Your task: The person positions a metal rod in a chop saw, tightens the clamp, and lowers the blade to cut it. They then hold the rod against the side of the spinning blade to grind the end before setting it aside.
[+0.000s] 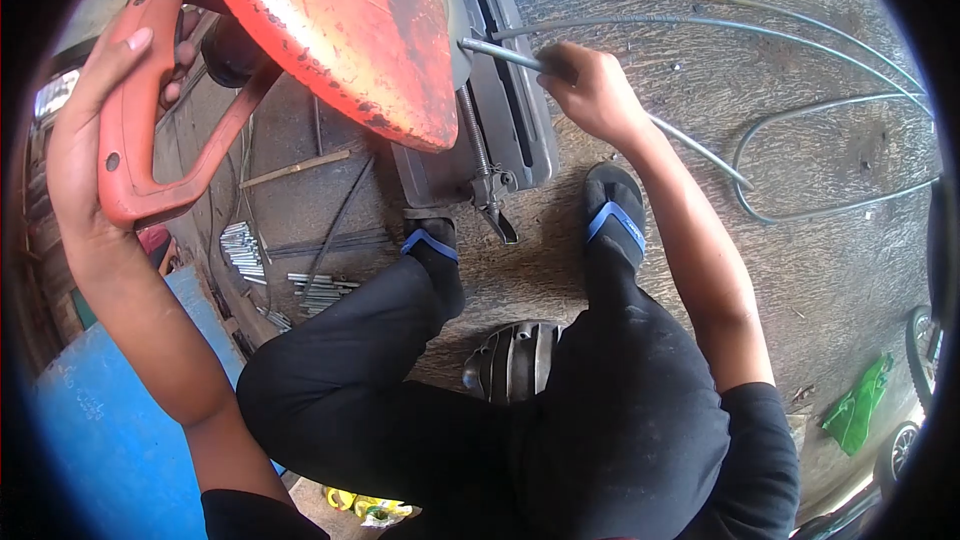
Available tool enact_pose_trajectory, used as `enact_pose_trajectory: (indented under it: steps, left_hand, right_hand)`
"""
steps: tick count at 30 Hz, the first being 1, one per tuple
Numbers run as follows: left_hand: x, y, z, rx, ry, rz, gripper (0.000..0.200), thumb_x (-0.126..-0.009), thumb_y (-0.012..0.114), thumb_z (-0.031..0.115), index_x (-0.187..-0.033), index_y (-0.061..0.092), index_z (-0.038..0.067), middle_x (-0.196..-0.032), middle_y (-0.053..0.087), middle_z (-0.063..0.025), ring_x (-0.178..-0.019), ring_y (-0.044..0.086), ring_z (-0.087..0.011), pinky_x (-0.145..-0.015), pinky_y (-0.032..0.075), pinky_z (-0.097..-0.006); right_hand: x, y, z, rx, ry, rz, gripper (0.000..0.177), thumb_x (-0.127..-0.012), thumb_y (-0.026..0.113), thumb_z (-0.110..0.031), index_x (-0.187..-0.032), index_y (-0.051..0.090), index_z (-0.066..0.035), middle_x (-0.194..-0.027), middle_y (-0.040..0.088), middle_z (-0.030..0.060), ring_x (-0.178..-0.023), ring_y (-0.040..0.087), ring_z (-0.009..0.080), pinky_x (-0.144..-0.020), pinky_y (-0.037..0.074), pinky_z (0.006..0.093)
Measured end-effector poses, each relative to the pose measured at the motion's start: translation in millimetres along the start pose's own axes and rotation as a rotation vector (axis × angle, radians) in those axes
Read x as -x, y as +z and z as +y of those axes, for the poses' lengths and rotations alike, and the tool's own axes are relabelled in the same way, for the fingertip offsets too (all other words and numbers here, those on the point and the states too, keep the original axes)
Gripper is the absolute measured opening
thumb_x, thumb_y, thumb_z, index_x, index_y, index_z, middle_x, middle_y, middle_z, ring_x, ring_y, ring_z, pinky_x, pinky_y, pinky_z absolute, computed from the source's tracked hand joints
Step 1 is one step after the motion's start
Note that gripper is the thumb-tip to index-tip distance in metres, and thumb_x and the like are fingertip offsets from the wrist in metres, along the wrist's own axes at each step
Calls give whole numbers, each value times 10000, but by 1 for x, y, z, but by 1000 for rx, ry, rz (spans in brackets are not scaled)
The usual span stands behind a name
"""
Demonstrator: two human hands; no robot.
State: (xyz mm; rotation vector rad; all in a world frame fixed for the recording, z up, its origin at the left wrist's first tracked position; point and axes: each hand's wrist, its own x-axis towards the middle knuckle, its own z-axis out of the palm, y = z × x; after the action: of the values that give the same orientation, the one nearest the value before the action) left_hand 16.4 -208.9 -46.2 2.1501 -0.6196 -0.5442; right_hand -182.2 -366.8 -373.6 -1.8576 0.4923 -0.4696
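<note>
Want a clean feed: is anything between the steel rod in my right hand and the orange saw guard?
Nothing visible. The right hand grips the steel rod, whose end meets the orange blade guard at its edge; the guard hides what lies beyond.

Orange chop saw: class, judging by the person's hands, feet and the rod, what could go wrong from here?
1. The right hand grips the thin grey metal rod close beside the orange blade guard; a slip could bring fingers towards the blade.
2. Feet in open blue-strapped sandals stand by the grey saw base, bare to sparks or offcuts.
3. The long rod trails loose behind the hand, so it may shift during a cut.
</note>
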Motion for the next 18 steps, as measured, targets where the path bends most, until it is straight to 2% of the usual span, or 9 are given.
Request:
enact_pose_trajectory:
  steps: [2,4,10,12,18]
  left_hand:
    - [-7,-13,-4,25,-51,-142,464,-855,595,161,-1256,478,-42,-1074,599,-103,-892,589,-135,-741,462,-232]
    - [-3,-8,-3,21,-25,-109,457,-860,590,155,-1256,478,-44,-1083,599,-110,-900,597,-143,-740,465,-233]
    - [1,1,0,21,4,-10,448,-871,576,145,-1258,473,-55,-1120,599,-128,-930,621,-168,-736,481,-244]
    - [1,1,0,25,3,-11,449,-873,574,145,-1260,471,-57,-1126,599,-130,-935,623,-170,-737,485,-247]
    - [2,2,-1,47,-17,20,470,-863,596,163,-1259,474,-59,-1128,602,-134,-949,624,-177,-746,488,-245]
  right_hand:
    - [-2,-2,-4,8,6,-35,206,-785,583,-119,-928,651,13,-764,642,206,-712,637,332,-699,499,384]
    - [-4,-9,-9,-15,126,-132,258,-804,522,-165,-935,653,14,-742,632,211,-702,633,337,-693,488,400]
    - [-8,-16,-13,30,124,-171,267,-834,543,-199,-964,653,6,-761,627,214,-729,635,341,-695,485,407]
    - [-6,-10,-8,14,26,-162,255,-826,548,-175,-973,657,3,-791,633,221,-761,639,353,-712,492,407]
    - [-3,-5,-4,54,-36,-120,225,-814,592,-115,-996,660,-2,-834,634,221,-800,633,373,-711,500,396]
